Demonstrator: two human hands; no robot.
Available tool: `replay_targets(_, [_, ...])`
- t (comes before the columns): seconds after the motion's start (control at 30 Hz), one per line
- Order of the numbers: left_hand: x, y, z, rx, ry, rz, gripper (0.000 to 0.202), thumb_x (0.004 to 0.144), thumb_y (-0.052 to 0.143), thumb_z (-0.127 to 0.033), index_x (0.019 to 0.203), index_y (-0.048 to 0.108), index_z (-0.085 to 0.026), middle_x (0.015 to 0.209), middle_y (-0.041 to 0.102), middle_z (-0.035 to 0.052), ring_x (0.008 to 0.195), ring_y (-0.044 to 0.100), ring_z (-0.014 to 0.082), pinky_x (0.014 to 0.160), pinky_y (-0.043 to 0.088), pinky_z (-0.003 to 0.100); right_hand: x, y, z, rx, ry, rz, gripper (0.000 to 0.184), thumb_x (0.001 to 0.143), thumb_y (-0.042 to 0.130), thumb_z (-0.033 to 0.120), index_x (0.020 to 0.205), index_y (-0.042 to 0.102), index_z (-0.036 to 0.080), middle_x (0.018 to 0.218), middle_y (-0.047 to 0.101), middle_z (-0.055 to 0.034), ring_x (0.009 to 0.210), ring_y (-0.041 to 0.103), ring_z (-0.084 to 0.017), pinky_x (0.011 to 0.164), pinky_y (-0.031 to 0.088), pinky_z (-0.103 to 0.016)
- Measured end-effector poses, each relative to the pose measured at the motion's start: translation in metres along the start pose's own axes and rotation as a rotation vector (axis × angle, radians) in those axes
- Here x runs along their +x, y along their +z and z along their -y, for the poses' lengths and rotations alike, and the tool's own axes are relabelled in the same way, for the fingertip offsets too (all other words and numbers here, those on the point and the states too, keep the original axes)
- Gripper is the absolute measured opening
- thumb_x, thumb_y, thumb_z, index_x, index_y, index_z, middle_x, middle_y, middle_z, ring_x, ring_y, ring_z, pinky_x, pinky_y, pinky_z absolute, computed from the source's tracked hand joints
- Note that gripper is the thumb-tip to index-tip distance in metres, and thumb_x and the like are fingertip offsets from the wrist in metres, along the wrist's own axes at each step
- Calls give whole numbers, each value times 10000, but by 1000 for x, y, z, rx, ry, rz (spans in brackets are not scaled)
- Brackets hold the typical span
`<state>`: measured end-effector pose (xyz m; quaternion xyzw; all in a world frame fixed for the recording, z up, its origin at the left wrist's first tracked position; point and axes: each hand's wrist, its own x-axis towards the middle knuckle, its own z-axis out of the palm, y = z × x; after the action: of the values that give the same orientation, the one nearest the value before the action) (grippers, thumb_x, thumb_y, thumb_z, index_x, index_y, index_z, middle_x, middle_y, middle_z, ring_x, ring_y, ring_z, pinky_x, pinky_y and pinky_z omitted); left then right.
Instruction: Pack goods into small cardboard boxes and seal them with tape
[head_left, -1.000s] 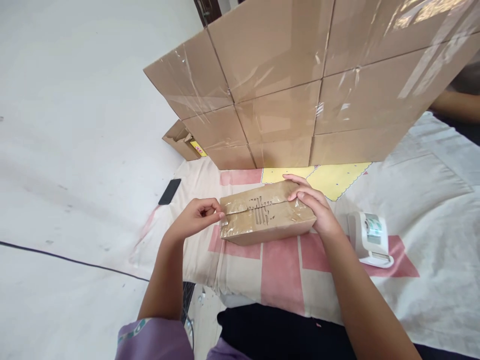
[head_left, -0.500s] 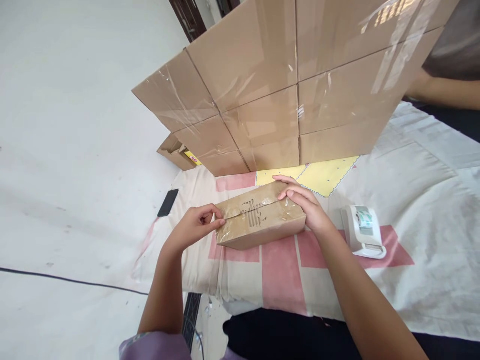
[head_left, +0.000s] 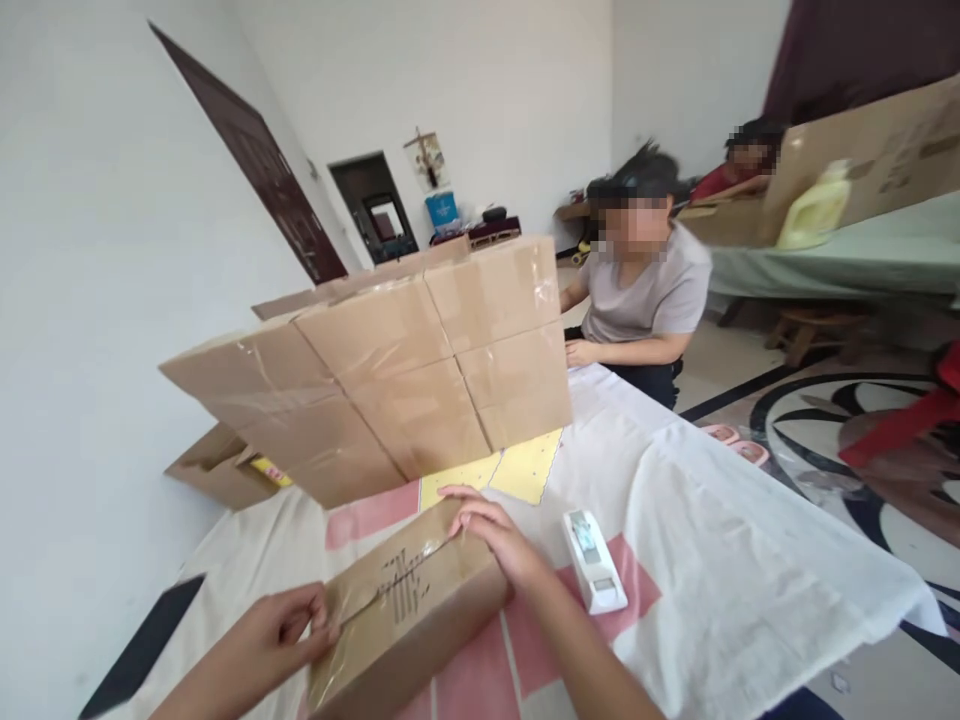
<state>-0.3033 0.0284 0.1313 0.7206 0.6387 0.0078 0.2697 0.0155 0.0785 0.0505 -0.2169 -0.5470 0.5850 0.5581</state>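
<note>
Carton: one small carton (head_left: 409,600), oblong brown cardboard under glossy clear tape, dark slots on top, lying at the bench's near edge.
Left hand: the left hand (head_left: 274,635) has its fingers curled, pinching the carton's taped near end.
Right hand: the right hand (head_left: 491,530) lies flat, fingers spread on the far end.
Stack: six taped faces counted in the stack (head_left: 390,385) behind.
Bench: the bench (head_left: 750,560) wears white cloth with pink and yellow squares.
Beside: one white plastic dispenser (head_left: 592,560), one black phone (head_left: 142,645).
</note>
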Motion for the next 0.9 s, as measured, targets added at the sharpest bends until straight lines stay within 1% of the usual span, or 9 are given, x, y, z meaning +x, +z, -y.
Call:
replay_targets(0.1, [7,2,12,-45,2,-2,442,755,655,-582,691,401,-225,640,345,-46,661,360,162,618,260,251,-2,1,1,18,-6,6,229,911,573,283,788,762,249,1392,614,-14,1356,495,-240,1170,271,-360])
replay_targets(0.2, [11,3,20,-121,7,-15,520,719,687,-635,675,361,-231,667,344,-41,675,359,164,631,281,249,-4,2,1,22,-9,-2,239,919,564,281,797,768,254,1392,611,-8,1355,490,-234,1169,266,-353])
replay_targets(0.33, [14,6,19,-247,30,-42,584,697,682,-702,662,330,-237,662,314,-45,667,331,159,633,291,251,-4,2,0,9,-7,-16,232,916,570,272,787,761,248,1388,608,-11,1337,502,-233,1160,270,-354])
replay_targets(0.47, [19,12,14,-306,-20,-137,673,623,652,-816,621,308,-238,657,276,-41,670,310,159,634,284,256,-4,2,0,11,0,-16,222,904,574,259,767,747,241,1390,601,-13,1331,506,-238,1156,273,-359])
replay_targets(0.57, [22,19,18,-304,-48,-198,730,588,604,-891,597,279,-237,647,270,-38,665,317,158,632,280,257,-4,2,1,14,4,-12,215,894,575,255,751,735,239,1383,600,-11,1334,503,-237,1158,269,-349])
replay_targets(0.73, [24,33,31,-325,-15,-274,732,631,568,-906,630,273,-237,630,237,-53,629,290,145,596,293,240,-4,3,3,26,-2,5,215,886,563,246,739,720,234,1374,597,-15,1321,510,-235,1165,258,-340])
replay_targets(0.9, [26,40,31,-329,-36,-367,772,559,572,-947,605,274,-237,622,251,-48,620,317,148,576,326,242,-5,3,3,24,-4,-3,211,895,572,270,750,719,231,1385,592,-21,1335,498,-240,1167,259,-343])
